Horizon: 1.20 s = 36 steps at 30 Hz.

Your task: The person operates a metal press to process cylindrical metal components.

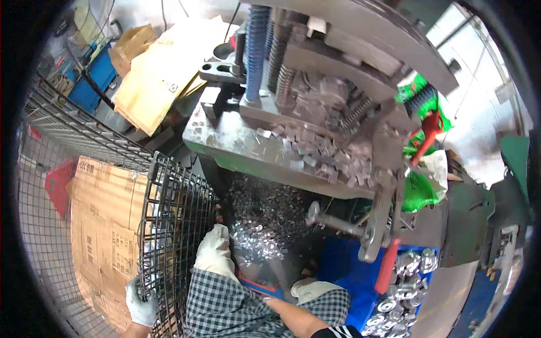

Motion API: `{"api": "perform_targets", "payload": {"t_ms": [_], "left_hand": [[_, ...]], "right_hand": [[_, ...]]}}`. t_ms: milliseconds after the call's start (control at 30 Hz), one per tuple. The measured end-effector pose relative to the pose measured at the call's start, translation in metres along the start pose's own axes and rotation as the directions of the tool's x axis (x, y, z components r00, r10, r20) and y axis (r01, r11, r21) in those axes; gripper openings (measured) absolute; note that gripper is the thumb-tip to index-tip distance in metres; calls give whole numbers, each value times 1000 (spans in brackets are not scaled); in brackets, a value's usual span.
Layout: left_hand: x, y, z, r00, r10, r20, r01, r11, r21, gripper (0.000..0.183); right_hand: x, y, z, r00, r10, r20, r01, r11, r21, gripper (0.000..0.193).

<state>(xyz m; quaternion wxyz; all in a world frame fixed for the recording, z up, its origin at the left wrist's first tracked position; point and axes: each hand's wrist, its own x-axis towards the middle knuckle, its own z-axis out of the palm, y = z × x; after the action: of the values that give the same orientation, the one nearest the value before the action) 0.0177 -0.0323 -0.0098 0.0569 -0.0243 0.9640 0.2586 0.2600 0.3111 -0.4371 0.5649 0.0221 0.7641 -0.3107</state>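
Head view | wire cage [169, 248], left of press [332, 67]: judged stiff, heavy with carton [107, 242] inside, not fragile; hold by thick edge bars | left hand [141, 305], lower-left of press: fingers closed narrowly on cage's near wires | right forearm [300, 319], below press: right hand's fingers unclear, cannot tell

The gloved left hand [141, 305] touches a wire cage [169, 239] holding a cardboard box [104, 219], beside a press [225, 135] strewn with small metal pieces [332, 155].
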Motion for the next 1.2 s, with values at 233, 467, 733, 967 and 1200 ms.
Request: {"api": "perform_targets", "payload": {"t_ms": [233, 467, 733, 967, 1200], "left_hand": [[10, 30, -21, 999, 54, -9, -52, 991, 120, 51], [-1, -9, -15, 979, 173, -103, -167, 984, 69, 53], [-21, -15, -31, 998, -57, -22, 56, 998, -32, 65], [14, 22, -38, 925, 160, -346, -209, 972, -111, 68], [77, 61, -27, 981, 143, -135, -151, 987, -52, 75]], "right_hand": [[-52, -40, -107, 992, -82, 96, 86, 996, -30, 48], [13, -67, -183, 965, -150, -214, 138, 988, -70, 47], [-166, -200, -295, 902, 70, -426, -79, 997, -4, 45], [-412, -133, -306, 450, 244, -859, 499, 729, 469, 40], [-535, -229, -264, 518, -230, -824, 246, 963, -115, 34]]}}
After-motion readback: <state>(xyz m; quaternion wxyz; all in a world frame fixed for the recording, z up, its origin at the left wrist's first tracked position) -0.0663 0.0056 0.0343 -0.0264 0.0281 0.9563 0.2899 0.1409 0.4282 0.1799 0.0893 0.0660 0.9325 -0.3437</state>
